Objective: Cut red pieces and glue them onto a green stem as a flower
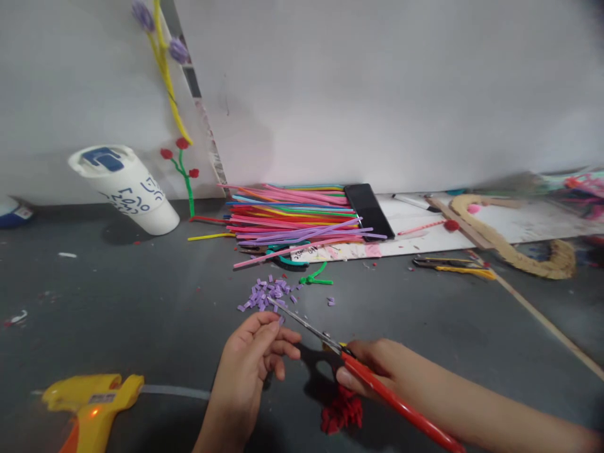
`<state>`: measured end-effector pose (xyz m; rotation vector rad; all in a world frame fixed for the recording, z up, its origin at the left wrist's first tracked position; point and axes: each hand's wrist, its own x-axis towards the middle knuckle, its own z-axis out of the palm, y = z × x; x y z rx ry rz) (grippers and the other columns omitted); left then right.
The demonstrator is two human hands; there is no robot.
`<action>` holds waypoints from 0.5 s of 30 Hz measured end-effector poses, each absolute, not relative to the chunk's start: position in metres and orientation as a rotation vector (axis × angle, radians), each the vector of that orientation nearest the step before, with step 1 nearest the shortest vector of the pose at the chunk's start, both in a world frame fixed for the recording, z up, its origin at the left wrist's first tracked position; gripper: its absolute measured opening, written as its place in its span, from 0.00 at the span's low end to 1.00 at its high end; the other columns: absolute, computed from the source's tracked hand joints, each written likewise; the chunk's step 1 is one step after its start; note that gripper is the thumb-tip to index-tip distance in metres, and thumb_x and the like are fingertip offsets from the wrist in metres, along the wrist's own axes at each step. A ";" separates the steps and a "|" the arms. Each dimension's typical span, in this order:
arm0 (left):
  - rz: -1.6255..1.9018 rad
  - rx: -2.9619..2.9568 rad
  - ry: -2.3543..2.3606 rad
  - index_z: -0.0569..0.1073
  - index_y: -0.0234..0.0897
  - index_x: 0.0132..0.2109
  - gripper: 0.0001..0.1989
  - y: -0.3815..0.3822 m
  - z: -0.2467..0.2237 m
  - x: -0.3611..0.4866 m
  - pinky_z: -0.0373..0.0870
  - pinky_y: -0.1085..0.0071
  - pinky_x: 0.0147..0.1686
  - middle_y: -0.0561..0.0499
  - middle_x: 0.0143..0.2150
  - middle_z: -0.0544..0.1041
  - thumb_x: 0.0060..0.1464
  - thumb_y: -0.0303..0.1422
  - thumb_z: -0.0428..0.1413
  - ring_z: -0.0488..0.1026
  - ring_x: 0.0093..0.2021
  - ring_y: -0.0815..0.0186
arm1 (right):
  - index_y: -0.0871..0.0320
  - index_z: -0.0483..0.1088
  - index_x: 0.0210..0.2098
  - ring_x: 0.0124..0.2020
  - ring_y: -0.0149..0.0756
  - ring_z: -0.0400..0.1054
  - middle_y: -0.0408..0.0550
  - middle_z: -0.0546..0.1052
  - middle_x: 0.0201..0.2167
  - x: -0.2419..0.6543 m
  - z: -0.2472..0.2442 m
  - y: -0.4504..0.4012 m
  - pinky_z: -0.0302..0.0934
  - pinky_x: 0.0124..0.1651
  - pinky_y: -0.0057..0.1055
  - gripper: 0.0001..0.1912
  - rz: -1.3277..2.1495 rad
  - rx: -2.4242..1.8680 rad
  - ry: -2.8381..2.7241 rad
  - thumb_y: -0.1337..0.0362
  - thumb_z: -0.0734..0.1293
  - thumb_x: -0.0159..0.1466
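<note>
My left hand (252, 355) pinches a short purple pipe cleaner piece (282, 320) between thumb and forefinger, its other fingers loosely curled. My right hand (377, 365) grips red-handled scissors (370, 376). Their blades point up and left, with the tips close to the left fingertips. Just beyond, a loose heap of cut purple pipe cleaner pieces (264, 294) lies on the dark table. A twisted green pipe cleaner (317, 279) rests beside the heap. Under the scissors sits a pile of red cut pieces (342, 412), partly in shadow.
A yellow glue gun (94, 396) with a lit light lies at front left. A white tumbler (136, 195) stands behind it. Further back are coloured pipe cleaners (292, 217), a black phone (370, 211), teal-handled pliers (287, 257), a utility knife (455, 267) and a curved tan form (509, 248).
</note>
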<state>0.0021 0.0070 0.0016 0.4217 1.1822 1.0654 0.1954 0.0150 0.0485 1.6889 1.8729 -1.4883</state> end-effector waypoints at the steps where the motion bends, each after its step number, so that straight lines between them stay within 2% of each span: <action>1: 1.065 0.434 1.180 0.70 0.32 0.34 0.10 0.006 0.002 0.002 0.62 0.82 0.14 0.47 0.25 0.81 0.46 0.31 0.62 0.75 0.21 0.70 | 0.59 0.65 0.28 0.24 0.32 0.60 0.48 0.74 0.26 0.196 0.050 0.014 0.53 0.28 0.27 0.18 -1.492 1.690 1.868 0.51 0.58 0.63; 7: 1.053 0.556 1.146 0.73 0.31 0.35 0.08 0.002 0.004 0.002 0.66 0.80 0.17 0.45 0.28 0.82 0.48 0.31 0.62 0.77 0.25 0.68 | 0.58 0.64 0.27 0.23 0.32 0.61 0.46 0.72 0.24 0.197 0.057 0.005 0.52 0.27 0.26 0.16 -1.438 1.745 1.959 0.51 0.60 0.62; 10: 1.045 0.625 1.131 0.73 0.32 0.32 0.07 0.001 0.006 0.003 0.65 0.80 0.17 0.47 0.25 0.81 0.47 0.30 0.62 0.75 0.22 0.70 | 0.57 0.64 0.25 0.22 0.31 0.60 0.43 0.70 0.22 0.195 0.057 0.000 0.50 0.25 0.25 0.16 -1.432 1.822 2.015 0.52 0.61 0.61; 15: 0.995 0.752 1.096 0.72 0.34 0.27 0.09 -0.004 0.011 0.006 0.59 0.80 0.13 0.51 0.19 0.77 0.44 0.33 0.64 0.68 0.15 0.72 | 0.58 0.63 0.23 0.22 0.28 0.56 0.40 0.67 0.20 0.186 0.053 -0.006 0.50 0.26 0.24 0.11 -1.732 1.945 2.187 0.60 0.63 0.60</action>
